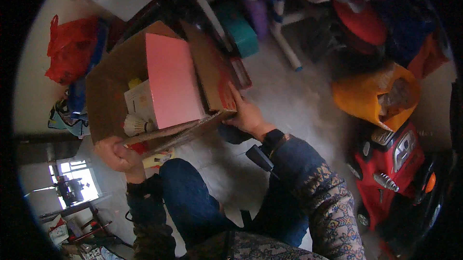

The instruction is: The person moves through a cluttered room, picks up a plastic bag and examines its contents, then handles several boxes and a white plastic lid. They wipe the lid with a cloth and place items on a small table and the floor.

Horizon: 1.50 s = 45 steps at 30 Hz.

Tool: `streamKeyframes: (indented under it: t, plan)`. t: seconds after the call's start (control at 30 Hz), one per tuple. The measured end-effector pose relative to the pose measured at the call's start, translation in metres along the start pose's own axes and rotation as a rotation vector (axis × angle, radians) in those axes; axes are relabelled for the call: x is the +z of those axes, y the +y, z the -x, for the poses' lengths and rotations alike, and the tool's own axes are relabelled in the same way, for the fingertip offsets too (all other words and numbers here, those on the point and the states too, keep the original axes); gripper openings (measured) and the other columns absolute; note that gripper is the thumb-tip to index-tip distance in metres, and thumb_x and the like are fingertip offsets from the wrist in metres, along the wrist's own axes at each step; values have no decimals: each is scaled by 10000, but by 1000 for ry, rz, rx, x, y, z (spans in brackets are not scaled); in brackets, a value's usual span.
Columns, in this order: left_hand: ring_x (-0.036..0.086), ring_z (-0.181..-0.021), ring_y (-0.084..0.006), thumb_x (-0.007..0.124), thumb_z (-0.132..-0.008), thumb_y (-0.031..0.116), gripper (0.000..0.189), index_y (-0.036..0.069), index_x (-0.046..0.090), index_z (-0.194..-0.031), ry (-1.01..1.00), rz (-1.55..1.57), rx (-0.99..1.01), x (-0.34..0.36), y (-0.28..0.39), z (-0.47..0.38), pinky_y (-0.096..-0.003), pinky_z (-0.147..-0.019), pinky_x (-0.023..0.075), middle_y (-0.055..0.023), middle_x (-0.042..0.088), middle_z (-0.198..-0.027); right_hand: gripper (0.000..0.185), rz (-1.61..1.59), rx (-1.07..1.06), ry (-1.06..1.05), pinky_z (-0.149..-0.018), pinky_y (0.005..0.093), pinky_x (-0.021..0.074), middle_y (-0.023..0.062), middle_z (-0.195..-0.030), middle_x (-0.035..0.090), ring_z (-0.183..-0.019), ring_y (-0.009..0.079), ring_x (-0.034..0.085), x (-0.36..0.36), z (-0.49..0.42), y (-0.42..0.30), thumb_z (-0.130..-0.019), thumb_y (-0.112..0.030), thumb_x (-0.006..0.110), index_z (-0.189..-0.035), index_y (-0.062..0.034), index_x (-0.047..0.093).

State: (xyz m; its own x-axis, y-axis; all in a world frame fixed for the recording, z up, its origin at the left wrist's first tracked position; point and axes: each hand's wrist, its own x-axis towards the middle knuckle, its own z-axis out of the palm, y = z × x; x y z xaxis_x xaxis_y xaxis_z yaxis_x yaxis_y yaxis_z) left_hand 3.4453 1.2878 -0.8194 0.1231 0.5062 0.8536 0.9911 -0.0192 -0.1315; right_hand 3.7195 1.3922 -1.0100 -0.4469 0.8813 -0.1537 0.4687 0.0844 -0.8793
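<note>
An open cardboard box (pixel 108 68) is held between my two hands, tilted in front of me. My left hand (pixel 119 157) grips its near left corner. At the right, my right hand (pixel 249 115) holds the near right corner, thumb or finger along the side flap. Inside stand a pink board or folder (pixel 173 82), a whitish carton (pixel 141 100), a feather shuttlecock (pixel 139 124) and a small yellow item (pixel 135 82). The box's underside is hidden.
A teal box (pixel 240 35), a purple bottle (pixel 256 10) and a white pipe (pixel 287 48) lie beyond. On the right are a yellow bag (pixel 361 97) and a red ride-on toy vehicle (pixel 383 173). Red plastic bag (pixel 70 50) hangs at left.
</note>
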Motion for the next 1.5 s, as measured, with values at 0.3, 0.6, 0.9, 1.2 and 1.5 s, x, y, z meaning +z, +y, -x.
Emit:
streamKeyframes:
  t: [0.3,0.6,0.9,1.2,1.5]
  plan:
    - [522,-778,-287,380,-1001,407,463,55,581,-775,-41,-122,-35,-5,23,-18,-394,-688,384,-101,546,-755,1195,-36,7,-43,-961,464,448,240,-1398,424,-1172,454,502,-7,-1,4,-619,-241,860,-1512,-306,68]
    - [564,-846,-307,794,-712,250,319,38,642,-897,-363,130,-83,-72,-40,-18,-371,-724,443,-114,615,-906,1225,-296,-158,-91,-1042,408,394,187,-1440,423,-1294,348,447,26,0,28,-655,-201,875,-1521,-198,8]
    - [507,-624,-275,851,-596,261,358,69,555,-656,-583,189,253,-106,-67,-28,-375,-567,396,-72,530,-659,1215,-426,-66,-186,-1021,352,423,176,-1411,446,-1252,254,480,52,16,11,-654,-92,871,-1525,-139,25]
    - [486,-604,-266,833,-642,311,418,88,480,-625,-576,138,182,-129,-84,15,-357,-569,381,-71,467,-640,1178,-438,-40,-171,-1008,350,431,179,-1410,438,-1219,259,498,71,8,-6,-696,-44,832,-1525,-130,0]
    - [493,-629,-313,668,-677,23,95,49,587,-721,-588,-30,218,-156,-61,47,-376,-582,403,-89,471,-661,1174,121,-271,115,-1046,412,377,251,-1464,337,-1290,434,406,77,-6,-4,-709,-193,806,-1521,-184,-42]
